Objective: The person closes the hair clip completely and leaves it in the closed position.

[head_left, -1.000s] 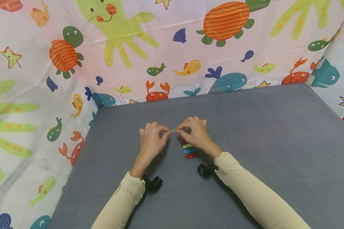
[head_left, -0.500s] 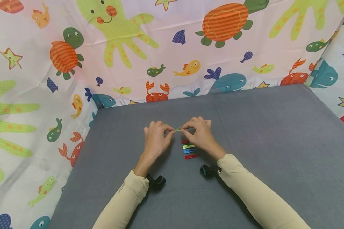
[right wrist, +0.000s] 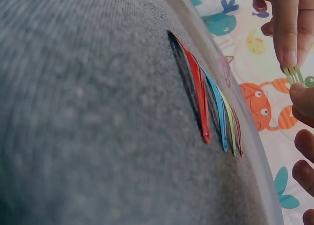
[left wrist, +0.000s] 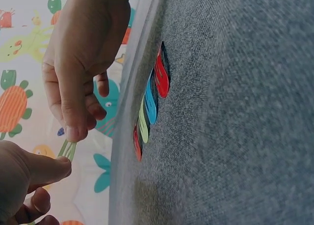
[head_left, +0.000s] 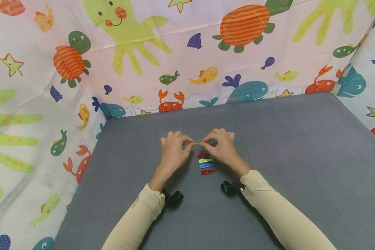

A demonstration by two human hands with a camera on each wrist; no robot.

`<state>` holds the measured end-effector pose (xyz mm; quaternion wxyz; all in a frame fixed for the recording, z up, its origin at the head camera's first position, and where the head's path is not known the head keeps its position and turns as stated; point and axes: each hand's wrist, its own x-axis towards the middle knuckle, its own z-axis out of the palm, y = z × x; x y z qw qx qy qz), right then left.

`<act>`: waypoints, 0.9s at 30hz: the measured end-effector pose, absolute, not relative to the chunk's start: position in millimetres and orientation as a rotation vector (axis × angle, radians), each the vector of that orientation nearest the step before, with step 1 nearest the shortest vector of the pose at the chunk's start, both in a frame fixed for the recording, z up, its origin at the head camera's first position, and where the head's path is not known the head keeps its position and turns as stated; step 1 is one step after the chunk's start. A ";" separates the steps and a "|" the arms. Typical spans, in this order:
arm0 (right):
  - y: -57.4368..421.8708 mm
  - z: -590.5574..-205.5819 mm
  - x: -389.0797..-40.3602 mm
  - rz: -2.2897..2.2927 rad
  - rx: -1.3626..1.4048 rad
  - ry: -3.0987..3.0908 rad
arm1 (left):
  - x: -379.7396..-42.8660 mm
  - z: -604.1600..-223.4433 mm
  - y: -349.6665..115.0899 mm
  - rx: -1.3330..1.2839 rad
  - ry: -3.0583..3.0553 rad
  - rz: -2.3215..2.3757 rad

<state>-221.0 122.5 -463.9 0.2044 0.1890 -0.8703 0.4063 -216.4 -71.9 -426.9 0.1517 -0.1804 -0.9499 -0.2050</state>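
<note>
A light green snap hair clip (head_left: 198, 142) is held in the air between both hands, its slim prongs showing in the right wrist view. My left hand (head_left: 176, 149) pinches one end between thumb and fingertip. On the other end, the thumb and index finger of my right hand (head_left: 221, 146) pinch too. Below the hands a column of hair clips lies on the table: a red clip (head_left: 203, 155), a light green clip (head_left: 205, 160), a blue clip (head_left: 206, 166) and another red clip (head_left: 208, 172) nearest me.
The grey cloth-covered table (head_left: 284, 149) extends widely to the right. Behind and beside it hangs a white curtain (head_left: 187, 90) printed with sea animals. A pink loop-shaped thing (right wrist: 224, 70) shows near the table's far edge in the right wrist view.
Both hands have shifted slightly to the right together, still pinching the green hair clip. More of the clips in the column shows now, no longer covered by the right hand.
</note>
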 end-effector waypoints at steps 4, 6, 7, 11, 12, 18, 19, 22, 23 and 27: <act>125.9 -465.9 -222.2 1.160 0.510 -2.385 | -218.2 -426.9 -67.6 -0.527 -2.719 -0.608; 127.7 -467.2 -222.6 1.183 0.501 -2.365 | -219.0 -427.1 -65.4 -0.534 -2.715 -0.611; 128.5 -467.8 -222.9 1.194 0.496 -2.358 | -219.2 -427.3 -64.4 -0.538 -2.715 -0.609; 130.8 -468.8 -222.7 1.226 0.476 -2.350 | -219.5 -427.5 -61.8 -0.550 -2.713 -0.612; 131.2 -468.9 -222.7 1.228 0.471 -2.351 | -219.5 -427.4 -61.4 -0.555 -2.711 -0.619; 133.0 -466.7 -222.1 1.252 0.471 -2.397 | -218.9 -427.1 -61.6 -0.582 -2.696 -0.651; 133.5 -466.4 -221.9 1.258 0.482 -2.406 | -218.8 -427.2 -61.8 -0.585 -2.695 -0.651; 134.8 -466.6 -221.5 1.273 0.519 -2.435 | -218.7 -427.8 -62.4 -0.590 -2.695 -0.646; 135.2 -466.7 -221.4 1.281 0.536 -2.441 | -218.6 -427.9 -62.6 -0.590 -2.695 -0.642; 136.1 -467.1 -221.0 1.298 0.585 -2.454 | -218.4 -428.9 -63.2 -0.589 -2.703 -0.635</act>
